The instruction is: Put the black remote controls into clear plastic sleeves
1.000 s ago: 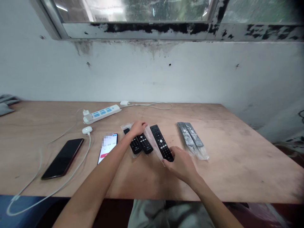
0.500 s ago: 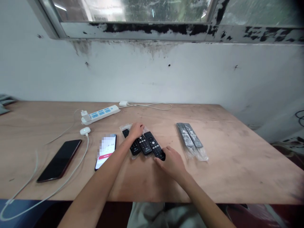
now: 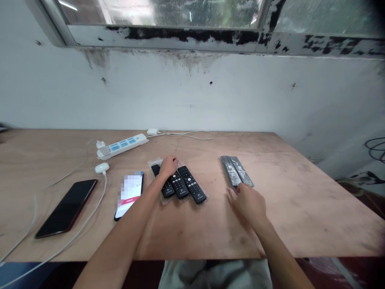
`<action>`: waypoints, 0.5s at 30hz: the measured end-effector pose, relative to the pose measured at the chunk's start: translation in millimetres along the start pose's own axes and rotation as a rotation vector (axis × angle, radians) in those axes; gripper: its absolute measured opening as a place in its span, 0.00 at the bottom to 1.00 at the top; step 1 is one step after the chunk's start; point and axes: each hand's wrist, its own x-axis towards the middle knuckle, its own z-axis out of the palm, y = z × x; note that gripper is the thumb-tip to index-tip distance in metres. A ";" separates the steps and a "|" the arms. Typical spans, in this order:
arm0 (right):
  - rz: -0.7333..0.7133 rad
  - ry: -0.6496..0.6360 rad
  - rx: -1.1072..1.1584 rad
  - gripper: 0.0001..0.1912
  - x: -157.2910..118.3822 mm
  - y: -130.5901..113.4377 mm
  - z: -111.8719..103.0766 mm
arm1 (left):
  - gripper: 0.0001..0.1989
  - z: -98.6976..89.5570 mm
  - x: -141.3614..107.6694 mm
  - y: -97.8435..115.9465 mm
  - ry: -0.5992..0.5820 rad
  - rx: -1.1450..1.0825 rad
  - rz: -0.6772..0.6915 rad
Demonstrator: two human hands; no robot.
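Note:
Three black remotes in clear plastic lie side by side at the middle of the table: a left one (image 3: 168, 190), a middle one (image 3: 179, 188) and a right one (image 3: 192, 184). My left hand (image 3: 169, 165) rests over the upper ends of the left and middle remotes, its fingers curled; what they grip, if anything, is hidden. To the right, two wrapped remotes lie face down, one (image 3: 231, 170) beside the other (image 3: 242, 170). My right hand (image 3: 248, 200) is at their near ends, thumb and fingers apart, covering part of the plastic.
A lit phone (image 3: 129, 194) and a larger dark phone (image 3: 67, 208) lie on the left of the wooden table (image 3: 192, 233). Behind them are a power strip (image 3: 123, 146) and a white charger plug (image 3: 102, 167) with a looping cable. The wall stands behind.
My right hand has left the right remote of the three and moved right to the near ends of the wrapped pair. My left hand stays over the remotes. The view has shifted slightly.

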 end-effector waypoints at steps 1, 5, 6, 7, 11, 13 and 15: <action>-0.008 -0.038 -0.016 0.16 2.1 0.1 2.1 | 0.13 -0.1 0.2 0.0 0.000 -0.002 -0.006; -0.120 -0.083 0.027 0.13 6.2 -3.7 10.7 | 0.13 0.4 1.7 -1.5 0.003 -0.004 -0.023; -0.154 -0.083 0.045 0.13 5.8 -4.7 12.2 | 0.13 0.6 2.2 -2.0 0.004 -0.003 -0.025; -0.184 -0.082 0.061 0.12 4.7 -5.6 13.4 | 0.13 0.6 2.5 -2.5 0.004 -0.003 -0.027; -0.296 -0.083 0.158 0.11 -5.8 -11.0 16.6 | 0.13 -0.6 3.6 -2.8 0.005 0.005 -0.031; -0.357 -0.093 0.234 0.10 -13.0 -15.4 17.5 | 0.13 -2.0 3.9 -2.3 0.006 0.014 -0.034; -0.418 -0.119 0.313 0.09 -19.7 -19.7 17.4 | 0.13 -3.6 4.3 -2.0 0.010 0.029 -0.039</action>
